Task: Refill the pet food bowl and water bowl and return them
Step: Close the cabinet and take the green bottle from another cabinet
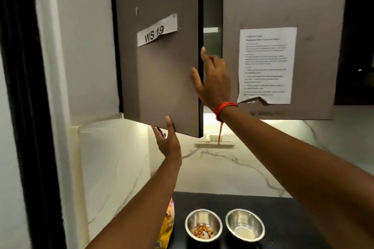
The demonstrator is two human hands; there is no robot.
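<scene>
A black desk [303, 218] runs below a white marbled wall [232, 168], lit from under the cupboards; at 6 o'clock two steel bowls stand side by side on it. The food bowl [203, 225] holds a few brown pellets [202, 231]; the water bowl [245, 224] sits at its 3 o'clock, wet or dry I cannot tell; a yellow bag [168, 222] stands at its 9 o'clock. Near 12 o'clock the right hand [214, 81] pinches the edge of the ajar cupboard door [162, 77], thumb in front; the left hand [169, 143] has its grip spread, its thumb at the door's lower edge.
</scene>
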